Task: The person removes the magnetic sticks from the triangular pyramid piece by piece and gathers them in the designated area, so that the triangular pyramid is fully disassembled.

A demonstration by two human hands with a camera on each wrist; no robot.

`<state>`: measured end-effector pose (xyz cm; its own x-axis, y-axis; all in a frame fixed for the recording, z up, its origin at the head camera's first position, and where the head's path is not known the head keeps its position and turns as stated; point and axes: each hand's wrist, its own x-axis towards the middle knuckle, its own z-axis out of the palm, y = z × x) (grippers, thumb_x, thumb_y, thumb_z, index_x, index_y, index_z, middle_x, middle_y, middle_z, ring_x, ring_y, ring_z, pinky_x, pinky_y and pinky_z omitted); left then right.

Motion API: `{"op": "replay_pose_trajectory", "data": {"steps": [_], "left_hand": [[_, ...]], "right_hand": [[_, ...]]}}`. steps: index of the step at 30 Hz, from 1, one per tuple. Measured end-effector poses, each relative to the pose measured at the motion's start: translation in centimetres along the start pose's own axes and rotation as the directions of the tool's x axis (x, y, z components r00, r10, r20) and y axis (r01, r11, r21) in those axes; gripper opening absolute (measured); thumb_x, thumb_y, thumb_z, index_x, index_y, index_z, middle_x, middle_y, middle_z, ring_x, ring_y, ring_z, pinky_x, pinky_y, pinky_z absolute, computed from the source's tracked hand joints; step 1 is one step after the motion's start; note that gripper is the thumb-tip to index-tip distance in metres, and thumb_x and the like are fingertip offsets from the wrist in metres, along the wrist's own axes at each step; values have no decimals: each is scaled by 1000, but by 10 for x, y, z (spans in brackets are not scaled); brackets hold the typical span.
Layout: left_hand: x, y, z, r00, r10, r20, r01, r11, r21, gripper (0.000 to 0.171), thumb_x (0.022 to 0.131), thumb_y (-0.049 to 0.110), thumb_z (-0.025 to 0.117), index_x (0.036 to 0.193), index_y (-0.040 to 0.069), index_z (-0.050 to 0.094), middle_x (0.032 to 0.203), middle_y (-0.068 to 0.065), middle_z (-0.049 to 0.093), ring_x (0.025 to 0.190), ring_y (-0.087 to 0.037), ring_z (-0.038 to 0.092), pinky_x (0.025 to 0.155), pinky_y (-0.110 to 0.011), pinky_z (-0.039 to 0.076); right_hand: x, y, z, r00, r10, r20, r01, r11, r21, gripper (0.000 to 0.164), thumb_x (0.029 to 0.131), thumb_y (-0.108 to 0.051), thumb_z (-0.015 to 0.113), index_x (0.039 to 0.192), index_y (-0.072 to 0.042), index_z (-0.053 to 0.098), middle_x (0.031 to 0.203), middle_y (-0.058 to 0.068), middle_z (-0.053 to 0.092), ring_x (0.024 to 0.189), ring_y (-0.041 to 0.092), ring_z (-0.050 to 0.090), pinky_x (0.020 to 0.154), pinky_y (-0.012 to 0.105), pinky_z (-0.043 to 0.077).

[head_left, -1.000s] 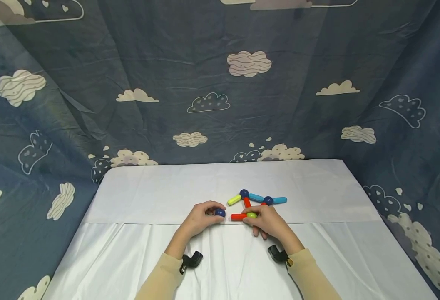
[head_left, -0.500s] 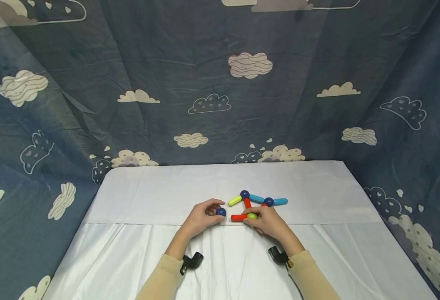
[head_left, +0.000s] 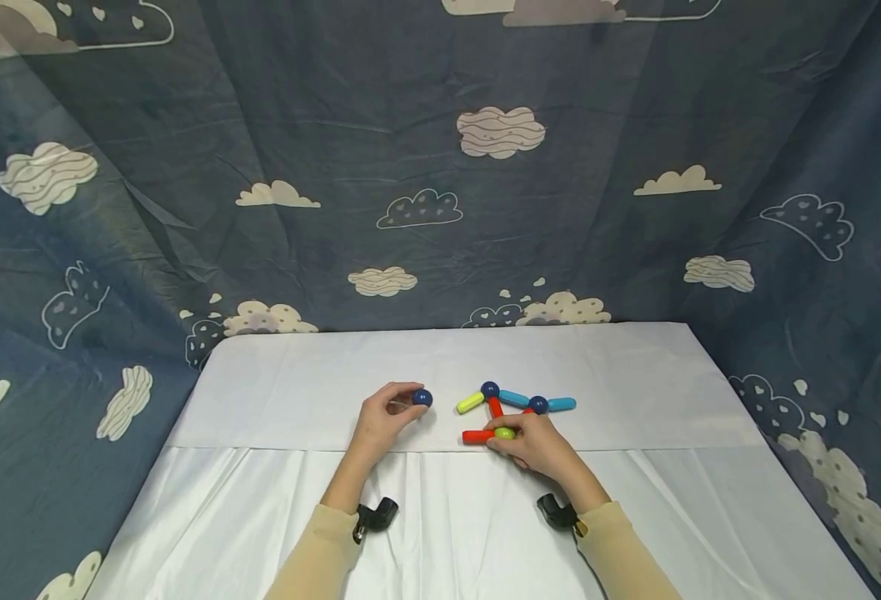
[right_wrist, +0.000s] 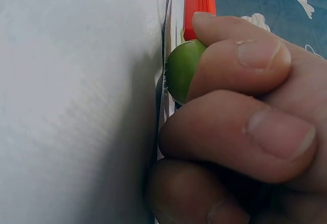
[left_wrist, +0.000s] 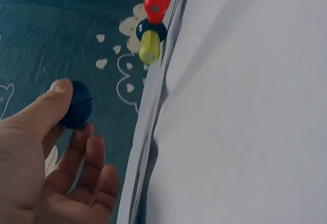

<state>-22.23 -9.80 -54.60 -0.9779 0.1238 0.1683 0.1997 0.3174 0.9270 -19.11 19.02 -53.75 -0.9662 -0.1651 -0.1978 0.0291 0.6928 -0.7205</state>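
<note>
Between thumb and fingers, my left hand (head_left: 382, 419) pinches a dark blue ball (head_left: 422, 398), held apart from the other pieces; the left wrist view shows the same blue ball (left_wrist: 80, 105) with a groove across it. My right hand (head_left: 536, 442) grips a green ball (head_left: 504, 433) at the near corner of a structure of rods and balls. From that ball a red rod (head_left: 478, 437) points left. Another red rod (head_left: 495, 407) runs up to a blue ball (head_left: 490, 389), which also carries a yellow-green rod (head_left: 471, 403) and a blue rod (head_left: 513, 399). A third red rod is partly hidden by my right hand.
A second blue ball (head_left: 538, 404) joins the structure, with a light blue rod (head_left: 562, 404) sticking out to the right. Everything lies on a white-covered table (head_left: 275, 392). Behind and beside it hangs a dark blue curtain (head_left: 425, 258) with cloud prints.
My left hand has moved left and away from the structure, carrying the blue ball. The right hand's lower fingers have tucked in, while its hold on the green ball stays where it was.
</note>
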Motion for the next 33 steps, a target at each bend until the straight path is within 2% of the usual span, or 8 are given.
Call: {"op": "replay_pose_trajectory", "data": {"steps": [5,7,11,15,18,22,26,33], "left_hand": [[9,-9,-26,994,-46,-103,48,999,9,37,92,25,85,128,20,75,112,-6,77,106,-20,70,90,-22,55],[14,-14,-38,988,-64,-137,70,997,40,38,93,25,84,129,19,75,114,-7,77,107,-21,70,91,-23,55],[22,-23,-61,978,-87,-191,108,989,103,38,94,27,82,130,17,74,116,-9,77,109,-23,68,92,-28,52],[27,-32,-76,970,-116,-212,148,979,142,39,96,27,80,132,16,72,119,-11,77,113,-27,67,96,-36,49],[28,-38,-80,967,-144,-209,178,972,155,41,96,27,80,133,15,71,123,-12,76,119,-29,67,107,-44,48],[29,-43,-81,970,-150,-193,186,965,184,42,95,27,81,134,14,71,129,-14,74,129,-33,64,121,-53,41],[29,-45,-79,975,-139,-176,177,957,229,44,95,24,81,136,12,70,133,-14,73,133,-34,62,124,-55,36],[29,-43,-77,977,-137,-165,176,951,254,46,95,22,80,137,10,69,138,-16,70,135,-35,60,124,-53,38]], "right_hand": [[1,1,1,1000,1,4,-1,1000,12,25,94,-28,82,118,-24,79,54,-3,48,45,14,45,48,21,33],[1,1,1,1000,-2,3,2,1000,20,24,94,-27,82,118,-24,79,54,-3,47,45,14,45,48,21,33],[0,0,1,1000,-10,4,10,1000,29,23,95,-26,82,118,-23,79,55,-3,48,45,14,45,48,21,33],[0,0,2,1000,-16,7,16,999,31,23,95,-26,81,117,-23,79,55,-2,48,45,14,45,48,22,34],[1,-1,1,1000,-14,16,13,999,32,24,95,-27,81,118,-23,79,55,-3,48,45,14,46,48,21,34],[1,-2,0,1000,-8,20,7,999,33,25,94,-28,82,119,-23,79,55,-3,48,45,14,46,48,21,34],[1,-1,-1,1000,-6,9,5,1000,29,25,94,-28,82,118,-23,79,55,-2,49,45,14,46,48,22,34],[1,1,0,1000,2,17,-3,1000,27,25,95,-28,82,119,-24,79,54,-2,48,45,14,46,48,22,34]]}}
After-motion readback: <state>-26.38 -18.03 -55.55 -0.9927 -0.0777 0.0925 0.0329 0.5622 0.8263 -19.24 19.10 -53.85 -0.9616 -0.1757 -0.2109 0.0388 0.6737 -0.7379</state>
